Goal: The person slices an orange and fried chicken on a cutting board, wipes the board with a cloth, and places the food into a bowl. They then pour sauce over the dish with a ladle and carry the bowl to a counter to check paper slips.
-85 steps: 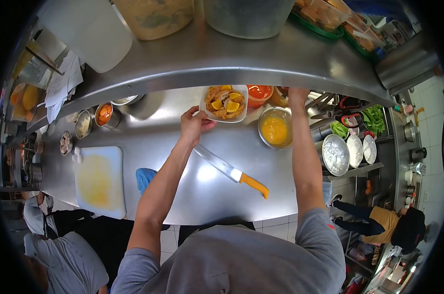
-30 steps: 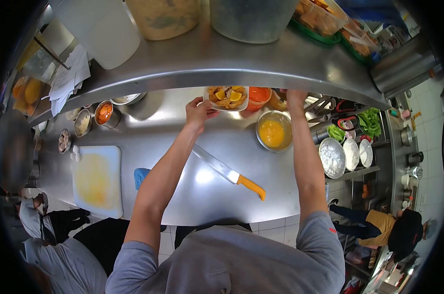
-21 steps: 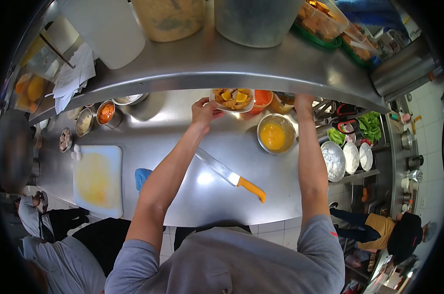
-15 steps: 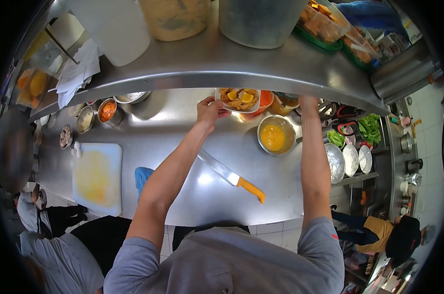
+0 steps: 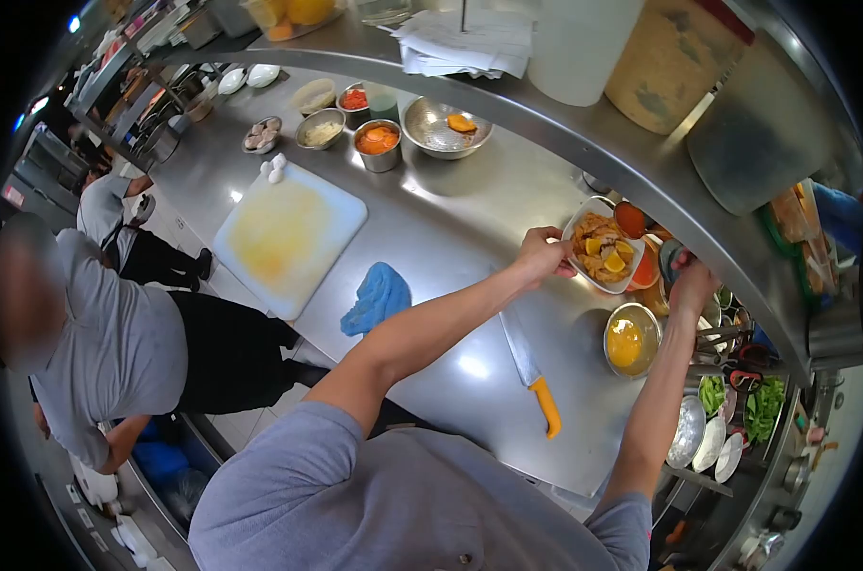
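My left hand [image 5: 545, 257] grips the near left rim of a white dish [image 5: 603, 245] of fried food with orange wedges. Under the shelf edge, my right hand [image 5: 693, 284] has its fingers curled by a dark rounded item that I cannot make out clearly. Between the two hands are containers of orange-red sauce [image 5: 645, 265]. Just below them stands a metal bowl of yellow liquid [image 5: 625, 344]. A knife with a yellow handle [image 5: 545, 404] lies on the steel counter [image 5: 460, 238].
A white cutting board [image 5: 293, 238] and blue cloth [image 5: 378, 297] lie to the left. Metal bowls line the back, including one of orange slices [image 5: 377, 141]. A steel shelf [image 5: 584, 143] overhangs the counter. Two people [image 5: 127, 333] stand at the left. Greens [image 5: 763, 409] are at right.
The view has swung to the left and tilted, showing more of the counter's left side and the people there. My left hand still holds the dish; my right hand shows more fully.
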{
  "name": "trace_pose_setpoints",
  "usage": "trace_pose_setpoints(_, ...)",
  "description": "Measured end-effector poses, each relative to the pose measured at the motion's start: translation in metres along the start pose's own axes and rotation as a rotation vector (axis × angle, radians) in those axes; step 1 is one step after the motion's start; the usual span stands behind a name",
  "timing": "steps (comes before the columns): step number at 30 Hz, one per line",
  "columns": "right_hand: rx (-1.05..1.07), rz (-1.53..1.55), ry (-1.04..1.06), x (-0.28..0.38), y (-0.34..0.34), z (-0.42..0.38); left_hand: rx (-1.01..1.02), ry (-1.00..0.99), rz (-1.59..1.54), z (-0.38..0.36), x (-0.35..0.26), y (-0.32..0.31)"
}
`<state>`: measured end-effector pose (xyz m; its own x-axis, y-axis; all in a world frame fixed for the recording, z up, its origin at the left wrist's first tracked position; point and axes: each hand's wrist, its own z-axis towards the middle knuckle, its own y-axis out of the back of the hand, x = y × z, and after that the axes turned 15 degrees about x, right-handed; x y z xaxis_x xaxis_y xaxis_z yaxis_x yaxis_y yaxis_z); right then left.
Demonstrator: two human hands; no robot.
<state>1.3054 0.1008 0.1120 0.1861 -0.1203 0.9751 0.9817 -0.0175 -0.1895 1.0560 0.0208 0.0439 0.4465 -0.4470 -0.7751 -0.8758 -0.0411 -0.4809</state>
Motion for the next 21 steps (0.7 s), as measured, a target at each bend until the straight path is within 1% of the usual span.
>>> trace_pose_setpoints(3, 0.028, -0.04, -0.019, 0.003, -0.015, -0.007, -0.027, -0.017, 0.026, -0.017, -0.004, 0.005)
trace_pose_setpoints(9, 0.016, -0.004, -0.059, 0.021, -0.047, -0.017, -0.062, -0.035, 0.042, -0.047, -0.016, 0.012)
trace_pose_setpoints(12, 0.052, -0.012, -0.053, 0.022, -0.052, -0.018, -0.073, -0.045, 0.038, -0.054, -0.016, 0.017)
trace_pose_setpoints(16, 0.043, -0.031, -0.059, 0.025, -0.058, -0.02, -0.103, -0.082, 0.049, -0.063, -0.02, 0.018)
trace_pose_setpoints(21, 0.046, 0.005, -0.02, 0.023, -0.06, -0.018, -0.073, -0.089, 0.041, -0.067, -0.019, 0.024)
